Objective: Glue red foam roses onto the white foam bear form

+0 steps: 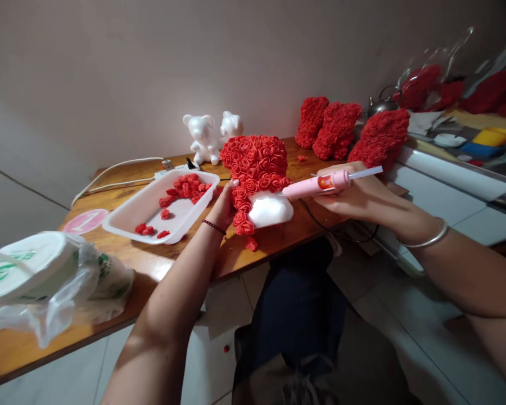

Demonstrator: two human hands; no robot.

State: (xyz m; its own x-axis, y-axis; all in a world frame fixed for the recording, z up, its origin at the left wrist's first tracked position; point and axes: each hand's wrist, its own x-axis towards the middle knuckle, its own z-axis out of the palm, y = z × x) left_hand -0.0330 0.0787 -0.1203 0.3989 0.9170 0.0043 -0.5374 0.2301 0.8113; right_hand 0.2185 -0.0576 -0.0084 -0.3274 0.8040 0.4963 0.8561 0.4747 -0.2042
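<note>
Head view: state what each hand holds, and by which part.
The left hand grips the rose bear by its lower left side; the right hand holds the glue gun by its rear half.

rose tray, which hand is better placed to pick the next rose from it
Probably left. The left hand holds the rose-covered bear next to the tray; the right hand grips the glue gun on the bear's far side.

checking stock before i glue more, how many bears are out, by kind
bare white bears: 2
fully red bears: 3
half-covered bear in left hand: 1
total: 6
</note>
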